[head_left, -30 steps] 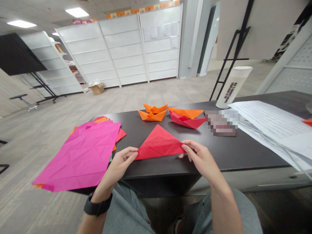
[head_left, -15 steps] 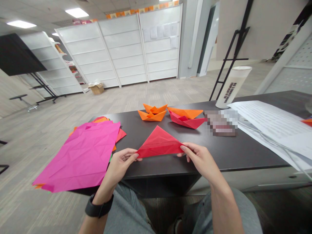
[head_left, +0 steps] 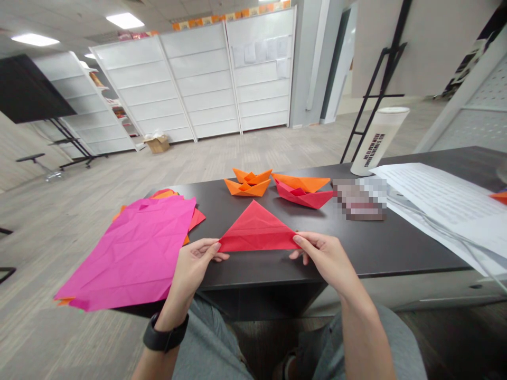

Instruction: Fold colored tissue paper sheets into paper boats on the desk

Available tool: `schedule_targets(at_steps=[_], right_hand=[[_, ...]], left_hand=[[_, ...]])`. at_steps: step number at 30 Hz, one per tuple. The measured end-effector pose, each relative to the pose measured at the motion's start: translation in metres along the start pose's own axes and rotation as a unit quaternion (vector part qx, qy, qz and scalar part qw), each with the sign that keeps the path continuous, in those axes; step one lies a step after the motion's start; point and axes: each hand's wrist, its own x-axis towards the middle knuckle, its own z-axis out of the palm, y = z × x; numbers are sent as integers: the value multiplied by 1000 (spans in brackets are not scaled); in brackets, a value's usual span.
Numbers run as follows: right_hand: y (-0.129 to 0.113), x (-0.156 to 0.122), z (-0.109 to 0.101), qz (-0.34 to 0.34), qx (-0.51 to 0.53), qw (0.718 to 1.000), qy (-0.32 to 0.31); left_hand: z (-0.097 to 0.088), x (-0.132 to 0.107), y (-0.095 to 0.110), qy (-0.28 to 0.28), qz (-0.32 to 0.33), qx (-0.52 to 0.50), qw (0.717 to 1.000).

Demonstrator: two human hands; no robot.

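Note:
A red paper folded into a triangle (head_left: pixel 256 231) is held just above the dark table (head_left: pixel 380 248) near its front edge. My left hand (head_left: pixel 194 266) pinches its left corner, fingers closed. At the right corner my right hand (head_left: pixel 322 256) pinches the paper the same way. A black watch sits on my left wrist.
A stack of coloured sheets with a pink one on top (head_left: pixel 134 250) overhangs the table's left end. Folded paper boats, two orange (head_left: pixel 247 183) and one red (head_left: pixel 303 196), stand farther back. Printed white sheets (head_left: pixel 443 203) and a white tube (head_left: pixel 378 140) are at the right.
Both hands have lifted the red triangle slightly off the table and tilted it; my left hand shifted a little to the left along the corner.

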Motion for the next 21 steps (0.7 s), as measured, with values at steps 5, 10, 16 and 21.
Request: schedule_targets(at_steps=[5, 10, 16, 21], right_hand=[[3, 1, 0, 1, 15, 1000, 3], [6, 3, 1, 43, 80, 996, 22], [7, 3, -2, 42, 92, 994, 28], [10, 4, -3, 34, 85, 995, 37]], left_hand=[[0, 0, 0, 16, -5, -2, 1000], [0, 0, 1, 8, -5, -2, 1000], [-5, -2, 1, -46, -10, 3, 999], [-9, -4, 3, -80, -3, -10, 997]])
